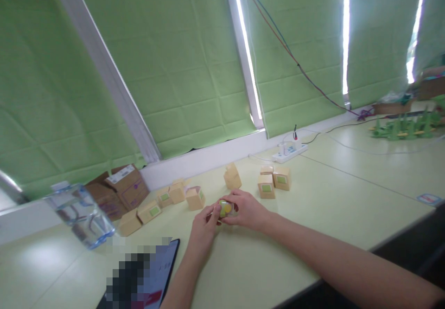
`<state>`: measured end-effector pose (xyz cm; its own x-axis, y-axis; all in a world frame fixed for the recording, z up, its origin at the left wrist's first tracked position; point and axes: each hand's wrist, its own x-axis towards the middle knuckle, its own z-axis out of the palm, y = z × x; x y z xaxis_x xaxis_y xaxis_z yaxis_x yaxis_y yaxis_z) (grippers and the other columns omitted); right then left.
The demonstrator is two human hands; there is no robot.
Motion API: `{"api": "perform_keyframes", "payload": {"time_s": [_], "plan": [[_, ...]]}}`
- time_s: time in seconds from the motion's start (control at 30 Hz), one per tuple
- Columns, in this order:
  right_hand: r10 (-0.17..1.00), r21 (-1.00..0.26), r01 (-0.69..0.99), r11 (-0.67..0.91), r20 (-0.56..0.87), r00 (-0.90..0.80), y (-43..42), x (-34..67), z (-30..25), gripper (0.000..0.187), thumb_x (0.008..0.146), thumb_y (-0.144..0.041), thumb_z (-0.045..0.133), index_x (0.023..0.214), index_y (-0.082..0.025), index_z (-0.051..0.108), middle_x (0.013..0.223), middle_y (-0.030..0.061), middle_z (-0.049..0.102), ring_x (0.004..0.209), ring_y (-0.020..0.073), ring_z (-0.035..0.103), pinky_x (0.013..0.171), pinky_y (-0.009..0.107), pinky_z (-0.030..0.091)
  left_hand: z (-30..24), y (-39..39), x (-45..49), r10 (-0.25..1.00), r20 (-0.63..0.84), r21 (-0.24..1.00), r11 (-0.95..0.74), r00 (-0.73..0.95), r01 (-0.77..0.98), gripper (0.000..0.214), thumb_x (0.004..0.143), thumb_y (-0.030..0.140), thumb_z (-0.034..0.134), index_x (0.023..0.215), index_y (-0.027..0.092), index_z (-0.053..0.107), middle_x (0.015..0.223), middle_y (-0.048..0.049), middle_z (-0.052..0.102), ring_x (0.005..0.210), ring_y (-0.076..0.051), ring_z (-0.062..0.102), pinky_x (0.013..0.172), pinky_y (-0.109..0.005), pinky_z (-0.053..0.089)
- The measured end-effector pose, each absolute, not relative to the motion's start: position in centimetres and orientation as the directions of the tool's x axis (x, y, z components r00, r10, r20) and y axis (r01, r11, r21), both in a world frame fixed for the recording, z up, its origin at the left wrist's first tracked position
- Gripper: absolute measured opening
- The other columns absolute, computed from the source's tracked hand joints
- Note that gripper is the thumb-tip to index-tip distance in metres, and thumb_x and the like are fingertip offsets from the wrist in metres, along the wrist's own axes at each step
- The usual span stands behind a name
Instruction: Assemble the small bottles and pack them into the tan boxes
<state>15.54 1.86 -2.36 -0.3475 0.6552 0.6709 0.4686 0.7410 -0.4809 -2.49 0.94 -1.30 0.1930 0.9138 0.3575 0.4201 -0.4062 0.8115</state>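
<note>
Both of my hands meet over the table around a small rounded object (226, 208) with green, yellow and clear parts; its kind is too small to make out. My left hand (205, 223) grips it from the left, thumb on top. From the right, my right hand (248, 209) closes its fingers on the same object. Just beyond the hands stands a small tan carton (232, 176) with its top up. To the right sit several small cartons (266, 186) with green labels. Another carton (195, 198) lies left of the hands.
More small cartons (149, 210) stretch leftward toward a large water bottle (83, 216) and an opened cardboard box (128, 186). A tablet-like screen (162, 269) lies near my left forearm. At the back are a power strip (290, 153) and green spiky pieces (403, 127).
</note>
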Motion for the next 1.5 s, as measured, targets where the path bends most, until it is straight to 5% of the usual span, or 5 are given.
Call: {"api": "perform_keyframes", "payload": {"time_s": [0.17,0.37,0.7,1.23,1.5], "plan": [[0.69,-0.559,0.42,0.715,0.661,-0.295,1.6,15.4,-2.0,0.045,0.072,-0.036,0.078,0.112,-0.021,0.066,0.098,0.0052,0.063,0.088,0.0185,0.06,0.078,0.029,0.049,-0.5,-0.3,-1.1,0.923,0.332,0.888,-0.375,0.194,0.266,0.043,0.082,0.046,0.064,0.11,0.014,0.068,0.106,-0.0102,0.073,0.093,-0.024,0.069,0.083,-0.032,0.054],[0.702,-0.592,0.382,0.71,0.636,-0.319,1.8,16.5,-1.3,0.069,0.065,-0.045,0.082,0.126,-0.025,0.057,0.114,0.0054,0.062,0.088,0.0181,0.062,0.08,0.031,0.051,-0.7,0.5,-1.6,0.944,0.323,0.922,-0.331,0.072,0.2,0.056,0.074,0.047,0.072,0.119,0.014,0.065,0.104,-0.01,0.073,0.083,-0.022,0.069,0.073,-0.031,0.054],[0.758,-0.583,0.515,0.628,0.608,-0.237,4.7,18.1,-3.3,0.065,0.072,-0.024,0.074,0.133,-0.02,0.054,0.134,0.0115,0.056,0.121,0.0253,0.054,0.105,0.041,0.041,-2.0,1.0,-2.3,0.904,0.423,0.71,-0.374,0.064,0.597,0.055,0.073,0.043,0.07,0.122,0.018,0.063,0.108,-0.0121,0.069,0.079,-0.022,0.064,0.07,-0.034,0.049],[0.82,-0.68,0.464,0.567,0.517,-0.245,4.8,17.3,-3.9,0.037,0.085,-0.03,0.06,0.12,-0.019,0.062,0.115,0.0109,0.064,0.087,0.0187,0.065,0.08,0.032,0.053,-2.1,1.9,-3.0,0.869,0.495,0.651,-0.387,0.022,0.653,0.046,0.085,0.044,0.055,0.123,0.018,0.06,0.116,-0.014,0.065,0.096,-0.026,0.064,0.084,-0.041,0.049],[0.812,-0.656,0.491,0.574,0.533,-0.237,4.6,17.4,-3.5,0.038,0.086,-0.033,0.059,0.122,-0.021,0.061,0.117,0.01,0.063,0.101,0.0225,0.062,0.089,0.037,0.05,0.5,6.1,-6.4,0.717,0.693,0.329,-0.219,-0.077,0.919,0.044,0.085,0.036,0.052,0.124,0.018,0.058,0.121,-0.015,0.063,0.121,-0.034,0.049,0.105,-0.05,0.035]]}}
